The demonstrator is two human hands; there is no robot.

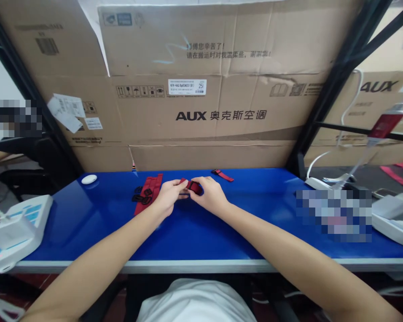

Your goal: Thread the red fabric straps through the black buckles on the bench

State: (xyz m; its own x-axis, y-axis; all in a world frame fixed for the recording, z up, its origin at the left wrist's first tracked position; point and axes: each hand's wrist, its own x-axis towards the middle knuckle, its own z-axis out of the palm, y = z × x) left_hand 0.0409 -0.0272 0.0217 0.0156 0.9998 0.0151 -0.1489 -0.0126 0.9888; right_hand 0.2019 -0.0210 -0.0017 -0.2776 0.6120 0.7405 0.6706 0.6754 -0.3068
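Note:
Above the middle of the blue table, both my hands grip a short red strap with a black buckle [194, 187]. My left hand [168, 195] pinches the strap's left end between thumb and fingers. Closed around its right side, by the buckle, is my right hand [210, 193]. The fingers partly cover the strap and buckle. Just left of my left hand lie several red straps [153, 182] with black buckles [143, 195] on top of them. Another red strap with a black buckle [225, 176] rests farther back, to the right of my hands.
A large cardboard sheet [201, 129] stands behind the blue table [221, 241], between black metal posts. A white round object [89, 179] sits at the back left. White power strips [20, 237] with plugs and cables occupy the left edge and the right side. A person is partly visible at far left.

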